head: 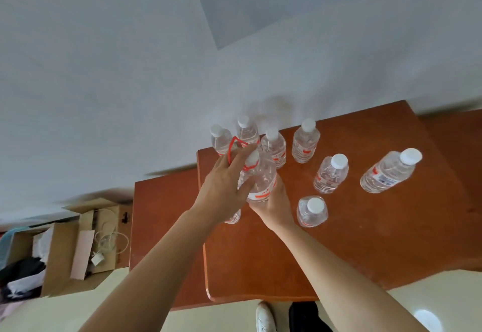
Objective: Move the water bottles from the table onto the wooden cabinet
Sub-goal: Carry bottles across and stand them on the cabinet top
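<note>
Likely full and heavy, with smooth, slippery plastic, the big bottle (260,180) stands over the cabinet (365,248) among small bottles (331,172). The left hand (221,188) grips its shoulder and the right hand (276,204) clasps its base, a sound hold.

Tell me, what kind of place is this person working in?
Probably a plain room in a home or office, partly used for storage: a red-brown wooden surface against a bare white wall, small water bottles standing on it, and an open cardboard box of cables and clothes on the floor.
</note>
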